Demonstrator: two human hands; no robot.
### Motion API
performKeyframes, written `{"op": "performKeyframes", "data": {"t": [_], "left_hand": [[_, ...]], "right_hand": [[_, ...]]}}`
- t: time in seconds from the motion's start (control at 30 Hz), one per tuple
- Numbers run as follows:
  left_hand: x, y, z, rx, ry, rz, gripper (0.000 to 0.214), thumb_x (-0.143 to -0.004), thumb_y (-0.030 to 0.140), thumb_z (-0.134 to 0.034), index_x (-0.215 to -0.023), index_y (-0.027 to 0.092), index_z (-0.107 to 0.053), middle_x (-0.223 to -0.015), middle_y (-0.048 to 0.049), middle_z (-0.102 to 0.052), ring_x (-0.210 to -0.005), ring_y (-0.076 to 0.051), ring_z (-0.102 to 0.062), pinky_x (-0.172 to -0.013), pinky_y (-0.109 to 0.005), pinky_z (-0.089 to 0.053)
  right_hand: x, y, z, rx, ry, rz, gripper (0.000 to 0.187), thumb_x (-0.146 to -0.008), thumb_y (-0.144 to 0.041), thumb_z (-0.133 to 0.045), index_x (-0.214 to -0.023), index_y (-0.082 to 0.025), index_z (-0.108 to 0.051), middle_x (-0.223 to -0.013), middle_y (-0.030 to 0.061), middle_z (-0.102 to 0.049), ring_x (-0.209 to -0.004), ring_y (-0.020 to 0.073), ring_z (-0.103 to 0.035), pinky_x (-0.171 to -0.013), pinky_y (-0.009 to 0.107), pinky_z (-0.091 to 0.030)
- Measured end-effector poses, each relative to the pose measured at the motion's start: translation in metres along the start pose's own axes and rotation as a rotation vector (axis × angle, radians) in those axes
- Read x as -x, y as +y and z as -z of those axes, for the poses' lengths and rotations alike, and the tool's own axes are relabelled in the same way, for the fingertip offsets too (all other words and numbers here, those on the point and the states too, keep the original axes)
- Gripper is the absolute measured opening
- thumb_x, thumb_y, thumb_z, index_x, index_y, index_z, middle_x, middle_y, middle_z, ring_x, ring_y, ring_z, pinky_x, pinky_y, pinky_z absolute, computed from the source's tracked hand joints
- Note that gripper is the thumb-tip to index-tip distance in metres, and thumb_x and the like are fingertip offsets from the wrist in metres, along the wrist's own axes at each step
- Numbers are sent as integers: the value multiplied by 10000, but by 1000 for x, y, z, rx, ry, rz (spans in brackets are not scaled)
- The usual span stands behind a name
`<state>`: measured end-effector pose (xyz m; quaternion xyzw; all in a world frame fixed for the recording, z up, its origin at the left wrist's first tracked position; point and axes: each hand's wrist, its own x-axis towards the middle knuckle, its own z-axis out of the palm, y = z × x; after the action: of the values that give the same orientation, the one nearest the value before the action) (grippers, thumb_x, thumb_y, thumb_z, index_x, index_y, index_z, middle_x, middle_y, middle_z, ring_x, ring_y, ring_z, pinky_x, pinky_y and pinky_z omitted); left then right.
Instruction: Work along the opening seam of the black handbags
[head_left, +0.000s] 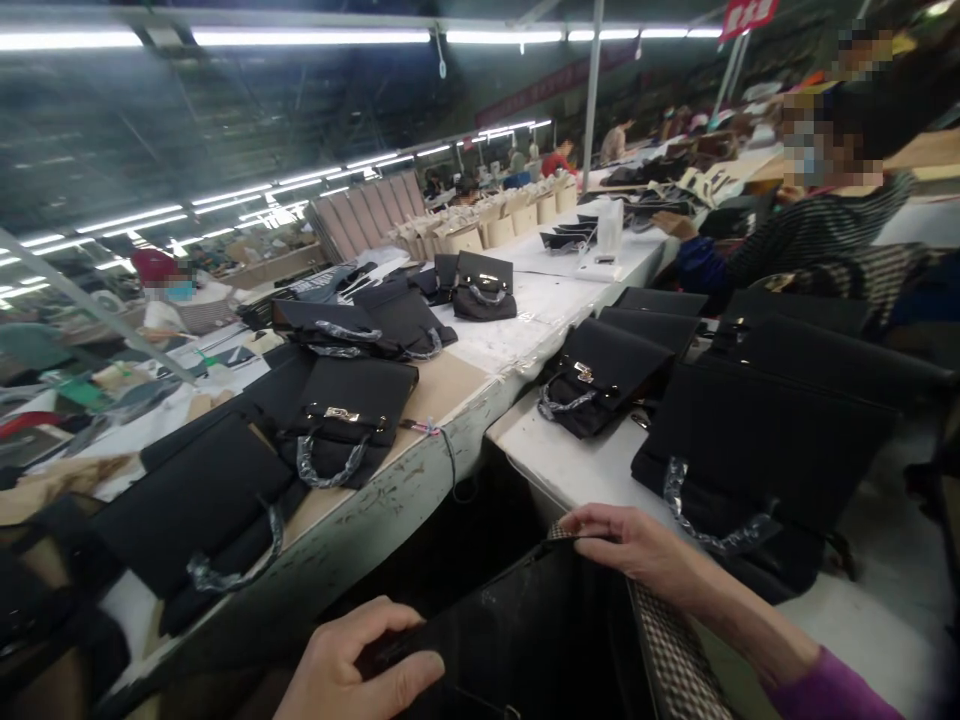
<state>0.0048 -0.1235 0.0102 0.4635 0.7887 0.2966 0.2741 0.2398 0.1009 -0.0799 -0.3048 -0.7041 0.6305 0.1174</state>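
A black bag (pixel 525 610) with a houndstooth-patterned side or lining lies low in front of me, its lower part cut off by the frame edge. My left hand (pixel 367 655) grips its near left edge, thumb over the black surface and fingers bent behind. At the bag's upper right corner, my right hand (pixel 622 545) pinches the edge where the checked fabric shows. Just right of that hand lies a large black handbag (pixel 757 450) with a plastic-wrapped handle. Left of my hands, another black handbag (pixel 202 500) rests on the bench.
Several black handbags, one with a gold clasp (pixel 341 413), lie along the left bench (pixel 420 505). More lie on the right table (pixel 600 470), with a dark gap between the two. Cream bags (pixel 517 215) stand farther back. A person in a striped top (pixel 817 235) sits at right.
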Motion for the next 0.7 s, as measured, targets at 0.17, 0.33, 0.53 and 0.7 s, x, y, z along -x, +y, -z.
{"op": "performKeyframes", "data": {"t": [0.17,0.33,0.53,0.7], "left_hand": [[2,3,-2,157,-164,196,263,-701,404,-734,-775,153,-710,-655,12,-599,-614,-135,-503,-557,-211,-384],[3,6,-11,295,-190,247,278,-683,384,-745,-784,137,-669,-634,25,-554,-597,-122,-467,-556,-222,-355],[-2,2,-21,303,-220,307,228,-705,343,-692,-796,141,-639,-584,40,-512,-540,-106,-437,-515,-215,-332],[-6,0,-25,302,-244,324,173,-706,303,-661,-774,153,-608,-548,47,-502,-506,-100,-422,-490,-209,-328]], "right_hand": [[17,-5,2,-131,6,-74,340,-847,-469,-637,-1026,-195,-729,-900,40,-746,-816,225,-668,-743,301,-515],[28,-4,0,-167,82,-76,327,-818,-501,-672,-967,-218,-743,-858,30,-755,-759,212,-670,-674,272,-524],[34,4,1,-215,75,-116,335,-820,-500,-682,-980,-211,-735,-858,38,-759,-772,213,-684,-697,274,-530],[34,6,3,-225,71,-121,361,-798,-512,-694,-972,-199,-740,-850,46,-758,-760,210,-680,-688,273,-526]]}}
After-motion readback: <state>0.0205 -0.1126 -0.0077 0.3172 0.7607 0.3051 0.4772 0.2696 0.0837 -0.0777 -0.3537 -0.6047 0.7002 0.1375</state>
